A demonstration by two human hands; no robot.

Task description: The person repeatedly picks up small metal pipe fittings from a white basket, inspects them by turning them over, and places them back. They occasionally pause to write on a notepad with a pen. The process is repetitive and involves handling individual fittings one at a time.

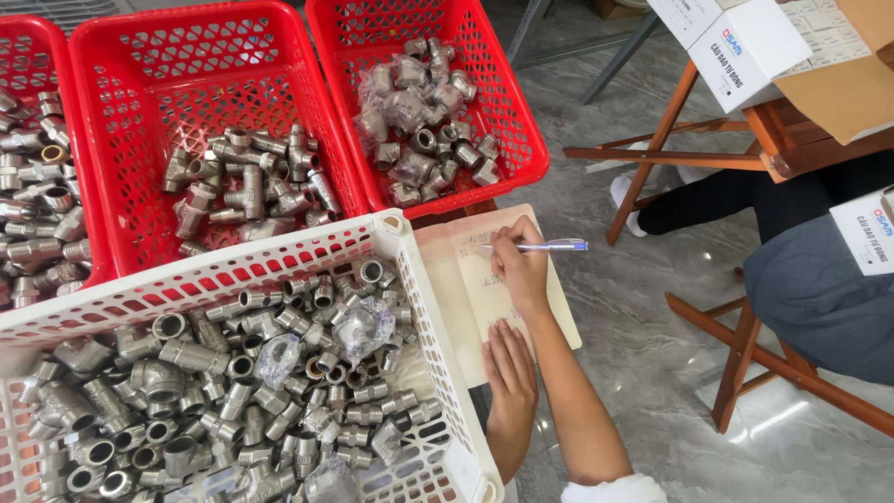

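Grey polished stone floor [643, 335] is seen under everything, glossy with reflections. Frame bottom-left is filled by a white perforated plastic basket [424, 307], loaded with dull silver threaded pipe fittings [233, 382] — elbows, tees, couplers, a few wrapped in clear film. Three red lattice-walled plastic baskets are set behind it: middle one [140, 65] with a loose pile of the same metal fittings, right one [503, 121] with mostly film-bagged fittings, left one [19, 47] only partly in frame. Wooden folding chair frames [745, 363] are seen on the right, with another person's dark-clad legs [726, 200] and white cardboard boxes [745, 47] above. A cream sheet of paper on a flat board [466, 289] is wedged just beside the white basket, faint handwriting on it. The left hand [510, 368] is laid flat on the paper's lower part, fingers released and extended. The right hand [521, 265] is clenched around a slim blue-and-clear ballpoint pen [549, 246], tip touching the paper near its upper edge, barrel pointed right.
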